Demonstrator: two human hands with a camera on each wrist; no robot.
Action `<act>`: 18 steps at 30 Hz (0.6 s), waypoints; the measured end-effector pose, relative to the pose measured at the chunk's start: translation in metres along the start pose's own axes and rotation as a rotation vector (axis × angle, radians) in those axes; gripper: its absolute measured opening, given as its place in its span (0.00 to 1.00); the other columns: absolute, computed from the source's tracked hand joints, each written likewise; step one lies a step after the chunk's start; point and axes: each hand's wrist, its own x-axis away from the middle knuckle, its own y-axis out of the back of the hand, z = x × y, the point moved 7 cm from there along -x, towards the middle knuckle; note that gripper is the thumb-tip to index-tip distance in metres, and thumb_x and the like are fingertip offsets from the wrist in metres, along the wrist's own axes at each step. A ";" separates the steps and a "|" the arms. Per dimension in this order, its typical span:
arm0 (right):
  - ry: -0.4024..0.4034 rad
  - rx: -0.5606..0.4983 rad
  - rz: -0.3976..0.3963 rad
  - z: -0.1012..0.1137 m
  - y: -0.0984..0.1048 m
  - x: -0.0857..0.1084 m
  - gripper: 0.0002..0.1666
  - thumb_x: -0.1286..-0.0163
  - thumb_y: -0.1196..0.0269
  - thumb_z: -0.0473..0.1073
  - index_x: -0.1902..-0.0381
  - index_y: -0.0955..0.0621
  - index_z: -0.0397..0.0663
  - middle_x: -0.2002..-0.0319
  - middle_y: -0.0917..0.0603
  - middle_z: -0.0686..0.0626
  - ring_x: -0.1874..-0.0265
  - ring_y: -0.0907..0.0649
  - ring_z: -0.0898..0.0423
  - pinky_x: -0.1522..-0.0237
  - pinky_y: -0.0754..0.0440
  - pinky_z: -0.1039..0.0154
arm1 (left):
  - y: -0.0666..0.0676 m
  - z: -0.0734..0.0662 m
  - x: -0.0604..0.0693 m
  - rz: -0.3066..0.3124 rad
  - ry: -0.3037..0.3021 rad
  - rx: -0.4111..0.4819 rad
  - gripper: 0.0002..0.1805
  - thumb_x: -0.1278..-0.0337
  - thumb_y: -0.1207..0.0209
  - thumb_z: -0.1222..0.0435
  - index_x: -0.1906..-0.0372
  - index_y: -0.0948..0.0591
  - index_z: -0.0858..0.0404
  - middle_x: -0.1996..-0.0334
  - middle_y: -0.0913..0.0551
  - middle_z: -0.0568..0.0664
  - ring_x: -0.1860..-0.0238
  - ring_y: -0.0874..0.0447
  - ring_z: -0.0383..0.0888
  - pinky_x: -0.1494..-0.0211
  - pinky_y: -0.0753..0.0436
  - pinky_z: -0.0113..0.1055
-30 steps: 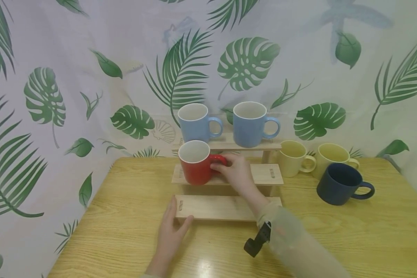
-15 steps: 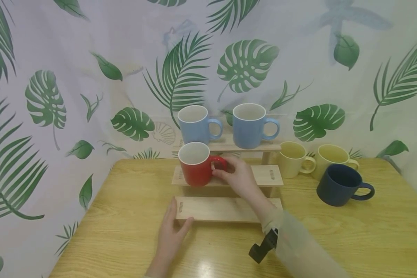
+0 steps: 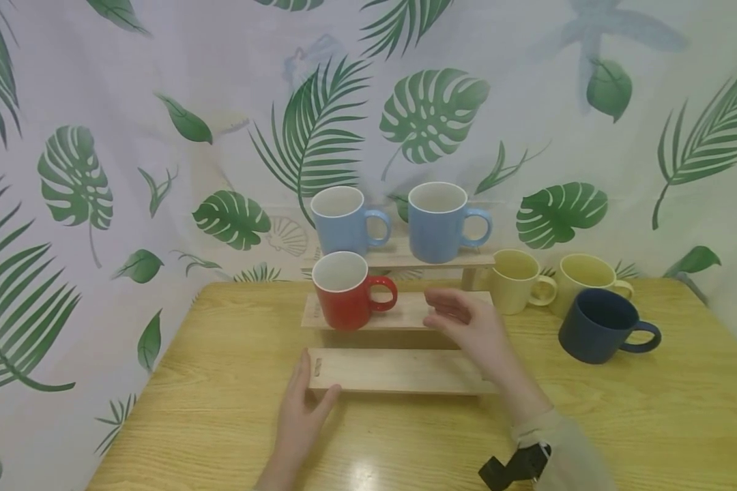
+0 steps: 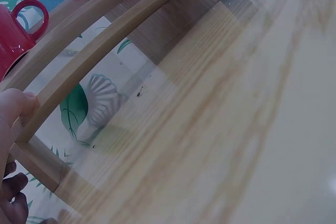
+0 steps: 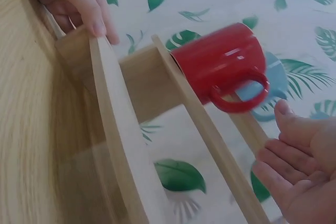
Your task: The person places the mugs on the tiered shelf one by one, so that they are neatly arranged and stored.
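A red mug point(image 3: 345, 300) stands upright at the left of the middle step of a three-step wooden rack point(image 3: 399, 372), its handle to the right. My right hand point(image 3: 475, 331) is held over the right part of that step, apart from the mug, fingers loosely bent and holding nothing; the right wrist view shows the gap between the hand point(image 5: 302, 161) and the mug handle point(image 5: 241, 100). With thumb and fingers my left hand point(image 3: 301, 409) grips the left end of the lowest step; in the left wrist view its thumb point(image 4: 18, 103) lies on the board's edge.
Two light blue mugs point(image 3: 338, 225) point(image 3: 437, 228) stand on the top step. Right of the rack, two yellow mugs point(image 3: 516, 283) point(image 3: 583, 273) and a dark blue mug point(image 3: 602, 327) rest on the wooden table point(image 3: 221, 409). Behind hangs a leaf-patterned cloth point(image 3: 233, 88).
My right hand has let go of the red mug's handle and moved right, away from it. The mug stays on the middle step, and my left hand keeps its grip on the rack.
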 end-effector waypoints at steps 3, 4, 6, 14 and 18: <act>-0.019 0.025 0.011 -0.004 0.017 0.010 0.24 0.38 0.33 0.41 0.44 0.22 0.40 0.46 0.19 0.42 0.47 0.20 0.49 0.50 0.20 0.68 | 0.000 0.000 0.000 0.002 0.004 -0.002 0.47 0.42 0.38 0.49 0.25 0.48 0.63 0.26 0.49 0.54 0.27 0.53 0.54 0.26 0.52 0.50; -0.011 0.032 0.016 -0.003 0.022 0.012 0.24 0.37 0.34 0.40 0.43 0.23 0.40 0.45 0.20 0.42 0.46 0.20 0.48 0.50 0.20 0.69 | 0.000 0.000 0.000 0.002 0.003 0.000 0.47 0.42 0.38 0.49 0.25 0.48 0.63 0.26 0.49 0.54 0.27 0.53 0.54 0.26 0.52 0.50; 0.010 0.053 0.013 -0.004 0.035 0.018 0.24 0.36 0.34 0.39 0.43 0.23 0.39 0.45 0.20 0.40 0.47 0.20 0.47 0.51 0.20 0.71 | 0.000 -0.001 0.000 0.000 0.004 0.006 0.47 0.42 0.38 0.49 0.25 0.48 0.63 0.26 0.49 0.55 0.27 0.53 0.53 0.26 0.52 0.50; 0.086 0.251 -0.078 0.000 0.080 0.036 0.23 0.38 0.32 0.41 0.44 0.21 0.43 0.49 0.17 0.43 0.56 0.19 0.70 0.59 0.20 0.76 | -0.001 0.001 0.001 0.008 0.035 0.035 0.48 0.43 0.38 0.48 0.25 0.49 0.63 0.25 0.51 0.53 0.26 0.54 0.51 0.26 0.53 0.48; 0.097 0.362 -0.094 -0.003 0.094 0.037 0.25 0.38 0.32 0.43 0.43 0.21 0.46 0.48 0.18 0.44 0.53 0.19 0.66 0.57 0.23 0.80 | -0.001 0.001 0.001 0.012 0.038 0.020 0.48 0.43 0.39 0.48 0.25 0.49 0.62 0.25 0.51 0.53 0.26 0.55 0.51 0.26 0.53 0.48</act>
